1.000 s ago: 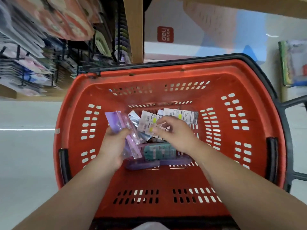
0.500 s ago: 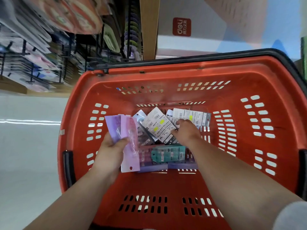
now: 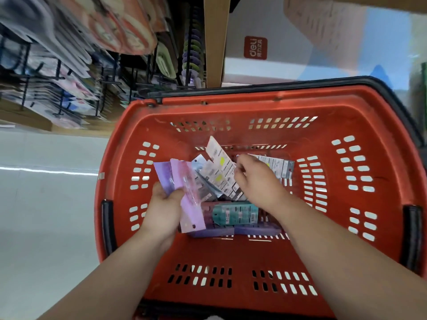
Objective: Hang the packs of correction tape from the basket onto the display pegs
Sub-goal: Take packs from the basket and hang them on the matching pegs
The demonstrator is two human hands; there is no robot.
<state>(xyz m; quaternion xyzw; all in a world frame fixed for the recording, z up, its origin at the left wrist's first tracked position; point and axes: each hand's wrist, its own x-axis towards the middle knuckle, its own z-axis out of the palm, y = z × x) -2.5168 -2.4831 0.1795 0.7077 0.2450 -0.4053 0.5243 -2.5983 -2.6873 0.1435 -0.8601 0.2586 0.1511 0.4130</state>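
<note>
**Gathering step, inside the basket.** The left hand grips a fan of purple packs between thumb and fingers, near the basket's left wall. The right hand is over the heap at the far middle of the basket floor. Its curled fingers pinch the right edge of a white pack, which stands tilted with its far end raised above the heap. A teal pack lies flat on other packs on the near side of both hands, towards the middle of the floor. The pegs stand well apart, beyond the basket's far-left corner, and are crowded with goods.

Judged stage: early, with nothing from this handful hung and many packs left in the basket. The next move calls for lifting the white pack clear, probably adding it to the left-hand fan. Each pack's hang hole must then be threaded onto a peg with room.
</note>
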